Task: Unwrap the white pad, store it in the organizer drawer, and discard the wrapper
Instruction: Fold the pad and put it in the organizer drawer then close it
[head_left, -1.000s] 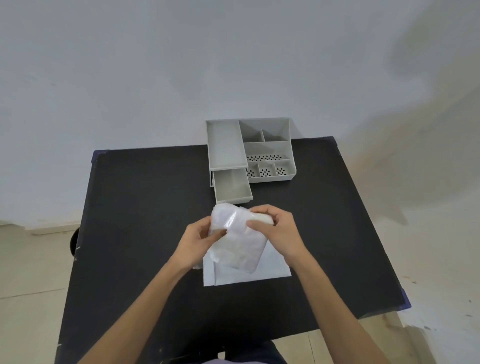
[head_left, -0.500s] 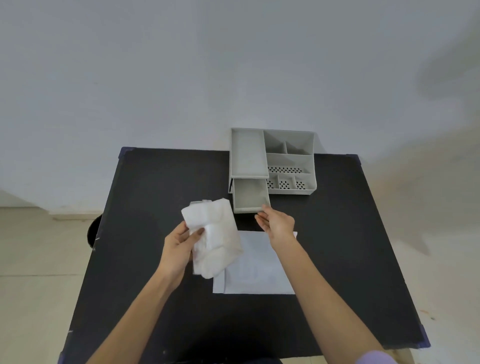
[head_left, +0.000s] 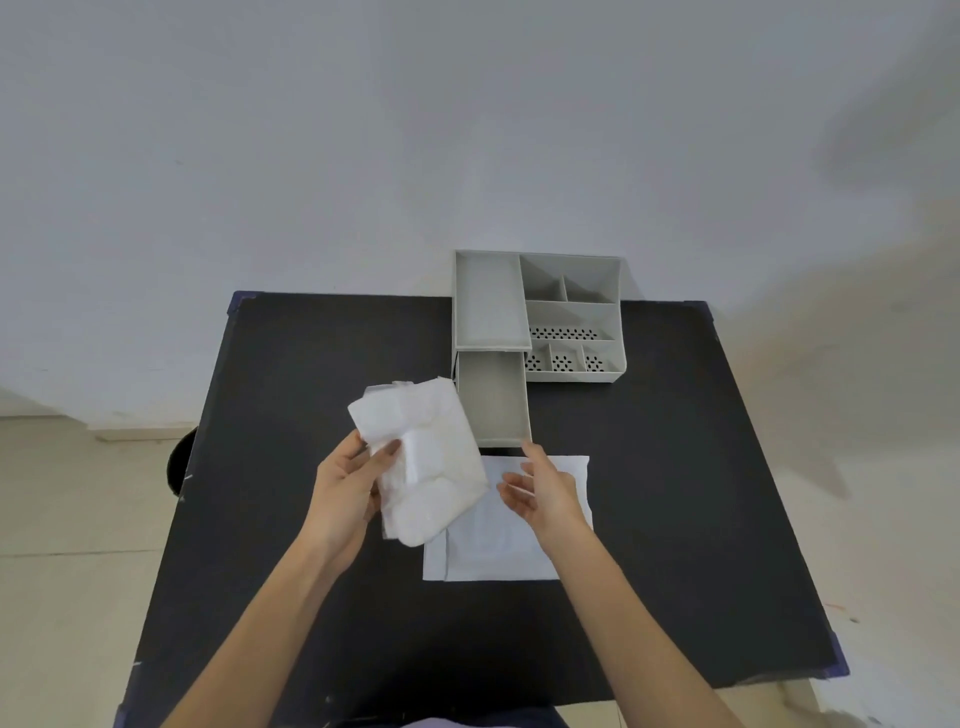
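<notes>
My left hand (head_left: 345, 486) grips a folded white pad (head_left: 428, 457) by its left side and holds it above the black table (head_left: 291, 374). My right hand (head_left: 540, 488) hovers with fingers apart just right of the pad, holding nothing, its fingertips close to the front of the pulled-out drawer (head_left: 493, 400) of the grey organizer (head_left: 571, 317). The drawer has nothing in it. A flat white wrapper sheet (head_left: 519, 551) lies on the table beneath my right hand.
The grey organizer stands at the table's far edge against a white wall, with a long top tray and several small compartments. A dark round object (head_left: 179, 460) shows on the floor by the table's left edge. Bare tabletop lies to both sides.
My right hand let go of the pad and went to the drawer front, and the drawer now stands further out. My left hand keeps the pad, shifted left of the wrapper sheet.
</notes>
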